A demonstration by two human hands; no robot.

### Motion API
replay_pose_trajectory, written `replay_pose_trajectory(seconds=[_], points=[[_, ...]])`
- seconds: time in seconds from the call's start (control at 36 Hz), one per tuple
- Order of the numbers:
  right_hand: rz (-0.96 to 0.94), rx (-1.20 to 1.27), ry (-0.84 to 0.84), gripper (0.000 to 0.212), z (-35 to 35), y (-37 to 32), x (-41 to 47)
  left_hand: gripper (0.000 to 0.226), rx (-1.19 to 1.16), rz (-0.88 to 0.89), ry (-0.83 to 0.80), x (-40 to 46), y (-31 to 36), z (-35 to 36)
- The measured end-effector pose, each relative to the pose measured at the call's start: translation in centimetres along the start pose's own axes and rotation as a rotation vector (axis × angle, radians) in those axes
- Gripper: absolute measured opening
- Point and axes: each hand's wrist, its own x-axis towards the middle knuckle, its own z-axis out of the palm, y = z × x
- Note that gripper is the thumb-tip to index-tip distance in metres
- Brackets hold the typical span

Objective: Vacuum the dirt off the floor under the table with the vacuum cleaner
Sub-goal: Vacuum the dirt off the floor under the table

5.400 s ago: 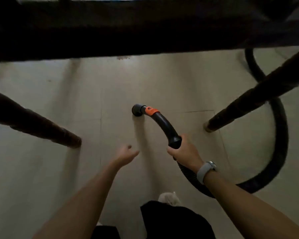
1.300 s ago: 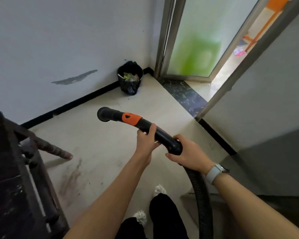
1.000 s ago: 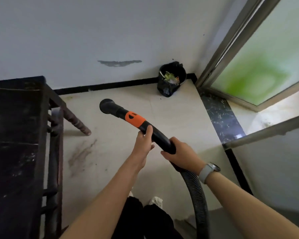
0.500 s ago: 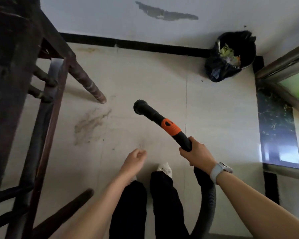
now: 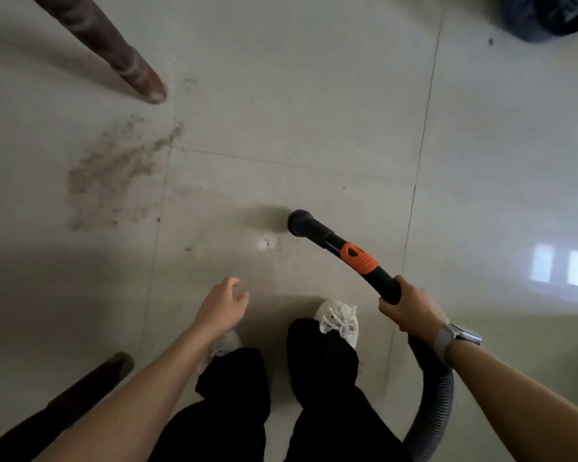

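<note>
A: Which step is this?
B: The approach. The right hand [image 5: 411, 310] grips the vacuum wand [image 5: 354, 255]; the left hand [image 5: 222, 303] hangs loose, holding nothing.
A: And the dirt?
B: The dirt patch [image 5: 114, 168] lies left of centre, near the table leg [image 5: 114, 48]; the nozzle [image 5: 299, 221] must likely sweep left.

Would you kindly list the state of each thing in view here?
Left hand: free, fingers loosely curled, holding nothing.
Right hand: grips the vacuum wand.
Brush nozzle: near the floor, contact unclear.
Dirt patch: on the floor, left of the nozzle, not reached.
</note>
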Motion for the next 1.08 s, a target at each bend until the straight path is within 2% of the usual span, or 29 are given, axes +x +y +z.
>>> replay_pose_trajectory(seconds=[0.22, 0.33, 0.44, 0.56, 0.72, 0.86, 1.08], points=[[-0.051, -0.218, -0.142, 0.017, 5.9, 2.0, -1.4, 0.043, 0.102, 0.028, -0.015, 2.5, -0.2, 0.7], [-0.010, -0.211, -0.020, 0.025, 6.0, 1.3, -2.0, 0.043, 0.085, 0.038, -0.036, 1.2, 0.1, 1.0], [0.003, -0.156, 0.065, 0.027, 5.4, -2.3, -2.5, 0.040, 0.028, -0.006, -0.042, -0.9, 0.4, 0.7], [-0.072, -0.147, 0.026, 0.025, 3.6, -6.9, -3.8, 0.035, -0.077, -0.024, -0.046, -4.4, 1.3, -0.9], [-0.202, -0.081, 0.053, 0.027, -1.5, -11.2, -9.8, 0.030, -0.222, 0.007, -0.049, -10.9, 3.4, -5.2], [-0.139, 0.036, 0.071, 0.031, -5.1, -11.2, -16.3, 0.019, -0.320, 0.045, -0.052, -16.3, 5.0, -9.2], [-0.020, 0.273, 0.062, 0.043, -9.5, -9.6, -23.5, 0.011, -0.337, 0.136, -0.052, -23.8, 6.2, -15.0]])
